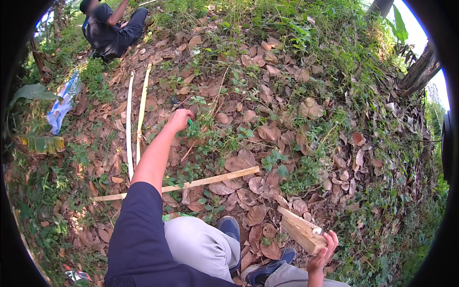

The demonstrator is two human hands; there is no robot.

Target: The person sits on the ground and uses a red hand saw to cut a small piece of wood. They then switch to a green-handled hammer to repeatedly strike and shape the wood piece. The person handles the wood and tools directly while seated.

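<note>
My left hand (180, 119) reaches far forward, low over leaves and small weeds. Its fingers are closed round a slim green object (190, 123), mostly hidden in the grip, so its kind is unclear. At the lower right, my right hand (324, 252) grips the near end of a split wood block (302, 230), pale and rough, tilted above the ground. A long flat wooden strip (217, 179) lies crosswise in front of my knee, passing under my left arm. Two pale, narrow strips lie lengthwise left of that arm: a whitish strip (128, 125) and a yellowish strip (143, 107).
Dry brown leaves (256, 215) and green weeds cover the sloping ground. A person in dark clothes (112, 28) sits at the far upper left. Nearer is a blue and white plastic sheet (64, 103). A tree trunk (420, 71) leans at the upper right.
</note>
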